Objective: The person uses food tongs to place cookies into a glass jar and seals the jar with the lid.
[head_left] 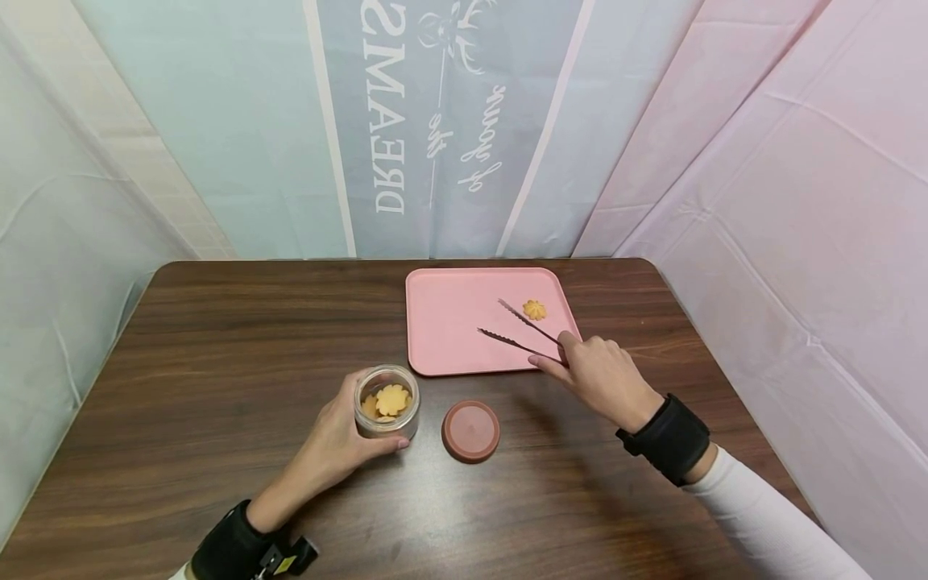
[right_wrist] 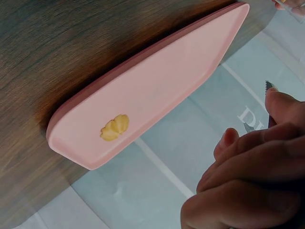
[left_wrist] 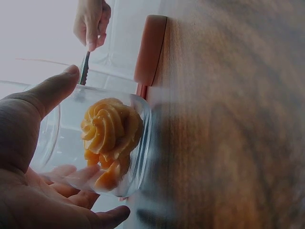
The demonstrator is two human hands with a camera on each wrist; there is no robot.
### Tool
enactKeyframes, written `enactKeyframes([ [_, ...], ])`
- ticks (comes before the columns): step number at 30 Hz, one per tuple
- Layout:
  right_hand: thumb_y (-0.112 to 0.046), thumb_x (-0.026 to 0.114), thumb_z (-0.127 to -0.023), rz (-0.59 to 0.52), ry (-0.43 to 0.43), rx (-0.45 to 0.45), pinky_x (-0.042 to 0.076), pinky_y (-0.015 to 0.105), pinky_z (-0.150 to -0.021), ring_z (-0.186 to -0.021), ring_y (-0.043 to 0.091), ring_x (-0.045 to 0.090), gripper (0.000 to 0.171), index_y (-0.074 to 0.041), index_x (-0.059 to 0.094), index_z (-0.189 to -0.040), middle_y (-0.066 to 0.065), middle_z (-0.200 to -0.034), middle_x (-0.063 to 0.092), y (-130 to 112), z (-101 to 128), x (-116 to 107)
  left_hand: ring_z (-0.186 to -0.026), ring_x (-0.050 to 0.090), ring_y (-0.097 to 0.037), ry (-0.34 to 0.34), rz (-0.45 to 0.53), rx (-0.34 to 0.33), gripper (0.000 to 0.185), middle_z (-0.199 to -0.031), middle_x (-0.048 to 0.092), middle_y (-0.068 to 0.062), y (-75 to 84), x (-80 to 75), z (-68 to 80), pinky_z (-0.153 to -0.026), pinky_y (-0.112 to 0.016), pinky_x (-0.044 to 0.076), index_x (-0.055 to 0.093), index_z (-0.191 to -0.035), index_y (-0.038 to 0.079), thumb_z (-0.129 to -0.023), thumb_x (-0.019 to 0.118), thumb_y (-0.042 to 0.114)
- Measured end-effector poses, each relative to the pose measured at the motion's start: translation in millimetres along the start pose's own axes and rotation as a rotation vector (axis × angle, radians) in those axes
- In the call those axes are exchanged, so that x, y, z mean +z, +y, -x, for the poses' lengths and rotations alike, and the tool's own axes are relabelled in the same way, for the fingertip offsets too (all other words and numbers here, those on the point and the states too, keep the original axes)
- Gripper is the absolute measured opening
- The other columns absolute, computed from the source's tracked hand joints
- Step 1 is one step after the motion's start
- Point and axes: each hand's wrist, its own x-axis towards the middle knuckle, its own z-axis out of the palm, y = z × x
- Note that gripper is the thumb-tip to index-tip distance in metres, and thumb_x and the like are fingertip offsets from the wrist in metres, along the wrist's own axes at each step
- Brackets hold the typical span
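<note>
Now | left hand [head_left: 337,443] grips jar [head_left: 387,403] | right hand [head_left: 605,379] pinches tongs [head_left: 518,326], cookie [head_left: 534,309] beside tips

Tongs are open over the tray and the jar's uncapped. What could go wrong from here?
The tongs look held at their far end by the right hand, so the grip on the cookie may be weak and drop or crumble it. The jar already holds cookies, and the left hand must steady it.
</note>
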Motion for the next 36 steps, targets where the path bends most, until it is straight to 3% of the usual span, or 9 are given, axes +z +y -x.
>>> enactKeyframes([
  [9,-0.039,0.076,-0.098,0.006,-0.015,0.001,0.036,0.032,-0.042,-0.041,0.016,0.043,0.048,-0.01,0.048,-0.073,-0.002,-0.052,0.042,11,-2,5,-0.126,0.063,-0.036,0.002,0.01,-0.004,0.1,-0.138,0.064,-0.017,0.0,0.5,0.0,-0.102,-0.058,0.05,0.047,-0.145,0.003,-0.066,0.104,0.025],
  [21,-0.047,0.072,-0.1,0.005,-0.071,0.103,0.038,0.034,-0.042,-0.043,0.02,0.047,0.05,-0.011,0.05,-0.074,0.001,-0.054,0.045,25,-5,11,-0.126,0.063,-0.036,0.001,0.008,0.003,0.1,-0.138,0.064,-0.017,-0.7,0.5,0.1,-0.101,-0.058,0.05,0.047,-0.145,0.004,-0.066,0.104,0.025],
  [36,-0.045,0.073,-0.1,0.028,-0.063,0.119,0.038,0.036,-0.041,-0.044,0.022,0.047,0.052,-0.01,0.047,-0.071,0.003,-0.054,0.043,39,-5,16,-0.125,0.064,-0.037,0.002,0.004,-0.001,0.1,-0.138,0.065,-0.017,-0.8,1.0,-0.1,-0.101,-0.058,0.05,0.046,-0.145,0.003,-0.065,0.104,0.025],
])
